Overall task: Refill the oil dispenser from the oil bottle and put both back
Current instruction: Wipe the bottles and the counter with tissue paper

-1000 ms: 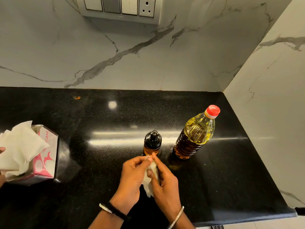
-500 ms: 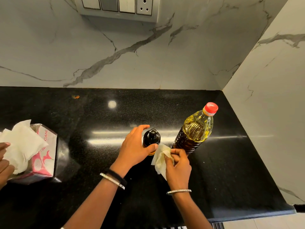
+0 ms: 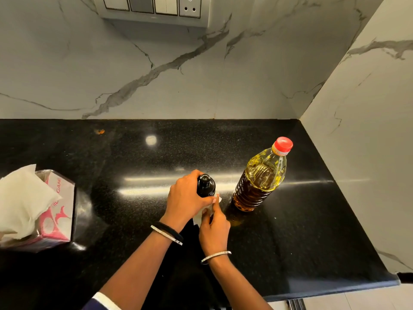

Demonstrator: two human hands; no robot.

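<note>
Left hand (image 3: 186,198) wraps the small dark oil dispenser with the black knobbed cap (image 3: 205,185): fingers curl round its far side, thumb lies across the near side, a tight grip with no gap. Only the cap and shoulder show; the body is hidden behind the palm. The dispenser stands upright on the glossy black granite countertop (image 3: 301,231).

Right hand (image 3: 214,230) pinches a crumpled white paper tissue (image 3: 199,217) between thumb and fingertips, narrow grip, the tissue pressed against the dispenser's near lower side just under the left thumb. The two hands touch there. Both wrists wear a thin silver bangle; the left also has a black band.

Clear plastic oil bottle with a red screw cap (image 3: 260,182) stands upright, capped, just right of the dispenser, apart from both hands, partly filled with yellow oil.

Pink and white tissue box (image 3: 59,211) sits at the left edge of the counter, well apart, white sheets bulging out of it. Grey-veined white marble wall (image 3: 201,86) behind, with a switch and socket panel (image 3: 154,7) at top.
</note>
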